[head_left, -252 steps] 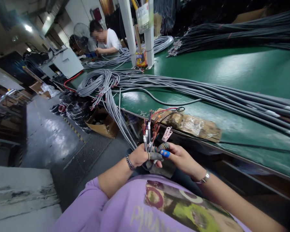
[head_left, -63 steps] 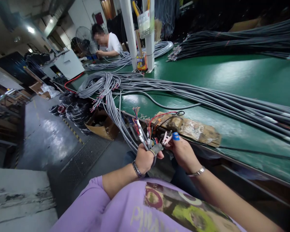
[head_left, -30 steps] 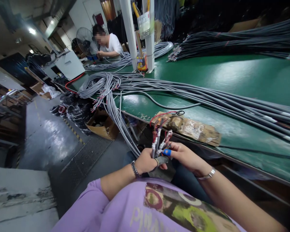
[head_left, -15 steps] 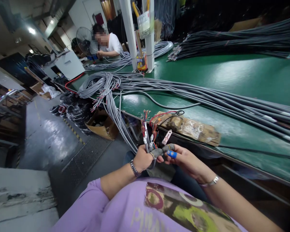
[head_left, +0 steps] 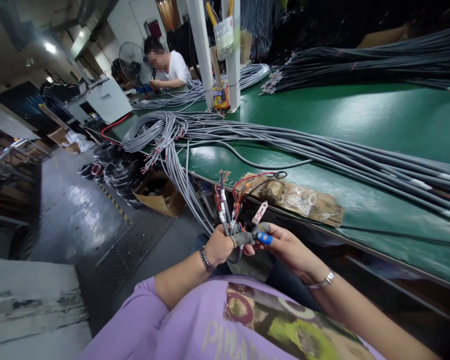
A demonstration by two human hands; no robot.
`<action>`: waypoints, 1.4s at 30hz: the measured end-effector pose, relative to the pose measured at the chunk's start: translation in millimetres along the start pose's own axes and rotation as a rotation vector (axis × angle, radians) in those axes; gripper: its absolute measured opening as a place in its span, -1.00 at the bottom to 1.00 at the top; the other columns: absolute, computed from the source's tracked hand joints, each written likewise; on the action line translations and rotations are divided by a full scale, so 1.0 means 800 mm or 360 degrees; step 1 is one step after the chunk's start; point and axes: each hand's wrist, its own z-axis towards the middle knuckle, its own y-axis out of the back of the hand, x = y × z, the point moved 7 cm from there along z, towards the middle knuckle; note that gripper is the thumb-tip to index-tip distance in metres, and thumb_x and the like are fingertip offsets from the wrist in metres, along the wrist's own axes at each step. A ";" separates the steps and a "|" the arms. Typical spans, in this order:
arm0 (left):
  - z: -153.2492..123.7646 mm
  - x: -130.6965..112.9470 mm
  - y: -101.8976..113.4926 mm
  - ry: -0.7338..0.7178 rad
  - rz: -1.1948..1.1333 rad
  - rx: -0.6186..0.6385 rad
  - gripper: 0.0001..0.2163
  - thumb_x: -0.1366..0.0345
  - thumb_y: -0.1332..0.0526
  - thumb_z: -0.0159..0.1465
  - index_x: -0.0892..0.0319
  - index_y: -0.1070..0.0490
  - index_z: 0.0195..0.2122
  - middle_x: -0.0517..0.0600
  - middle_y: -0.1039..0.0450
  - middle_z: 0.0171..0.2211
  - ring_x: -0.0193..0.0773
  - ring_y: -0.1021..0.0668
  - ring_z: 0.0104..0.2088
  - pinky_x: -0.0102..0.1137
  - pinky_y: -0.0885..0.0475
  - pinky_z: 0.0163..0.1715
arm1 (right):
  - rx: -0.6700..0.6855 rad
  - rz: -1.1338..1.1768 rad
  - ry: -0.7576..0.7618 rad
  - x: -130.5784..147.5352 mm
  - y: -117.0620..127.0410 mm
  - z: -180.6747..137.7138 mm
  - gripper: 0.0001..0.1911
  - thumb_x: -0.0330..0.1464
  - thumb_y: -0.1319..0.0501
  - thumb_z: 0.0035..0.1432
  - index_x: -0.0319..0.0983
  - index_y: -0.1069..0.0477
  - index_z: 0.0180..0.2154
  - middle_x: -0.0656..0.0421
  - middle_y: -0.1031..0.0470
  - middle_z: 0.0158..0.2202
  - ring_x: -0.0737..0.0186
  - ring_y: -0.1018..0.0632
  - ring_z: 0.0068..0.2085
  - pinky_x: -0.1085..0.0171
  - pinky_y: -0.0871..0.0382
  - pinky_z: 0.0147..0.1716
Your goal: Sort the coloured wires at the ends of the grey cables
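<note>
Head view: left hand (head_left: 220, 245) is closed around gray cables (head_left: 225, 228), bright wires (head_left: 239, 202) poking up at twelve o'clock. Right hand (head_left: 285, 245) curls at three o'clock from them; I can't tell what it grips.

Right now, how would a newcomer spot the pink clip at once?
Find the green bench, then the worn wooden board along its near edge. Just off the board's near side, directly above the fingers of the right hand in the picture, is the clip. It is one solid, pale pink piece, unlike the thin multicoloured wire ends to its left.
</note>
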 end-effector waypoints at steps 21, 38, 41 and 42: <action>-0.007 -0.021 -0.004 -0.0209 0.0041 -0.0120 -0.61 -0.01 -0.32 0.06 0.26 -0.46 -0.63 0.01 -0.43 -0.66 -0.37 -0.44 -0.62 -0.46 -0.37 -0.54 | -0.0095 0.0410 -0.0229 0.000 0.010 0.021 -0.63 -0.05 -0.35 -0.07 -0.20 -0.48 -0.36 0.17 -0.46 -0.44 0.32 -0.40 -0.50 0.29 -0.38 -0.48; 0.007 -0.021 -0.011 -0.0161 -0.0046 -0.0205 -0.60 -0.01 -0.36 0.00 0.27 -0.44 -0.68 0.01 -0.40 -0.71 -0.39 -0.41 -0.67 -0.47 -0.34 -0.59 | -0.0355 0.0540 0.0063 0.015 0.010 0.041 -0.55 0.03 -0.37 -0.14 -0.24 -0.51 -0.47 0.22 -0.43 -0.56 0.38 -0.40 -0.53 0.37 -0.36 -0.51; 0.006 -0.017 -0.011 -0.0111 -0.0027 -0.0200 -0.59 -0.01 -0.36 -0.02 0.29 -0.43 -0.69 0.01 -0.39 -0.71 -0.39 -0.40 -0.67 -0.47 -0.32 -0.60 | -0.0425 0.0564 0.0141 0.015 0.011 0.042 -0.58 0.01 -0.37 -0.11 -0.24 -0.50 -0.47 0.23 -0.43 -0.56 0.39 -0.38 -0.54 0.38 -0.35 -0.53; 0.006 -0.015 -0.011 -0.0099 -0.0023 -0.0202 -0.59 0.00 -0.36 -0.02 0.29 -0.43 -0.68 0.01 -0.40 -0.71 -0.39 -0.40 -0.68 -0.48 -0.32 -0.61 | -0.0431 0.0567 0.0150 0.014 0.011 0.043 -0.58 0.00 -0.37 -0.10 -0.24 -0.50 -0.47 0.22 -0.44 -0.55 0.39 -0.39 -0.54 0.38 -0.35 -0.53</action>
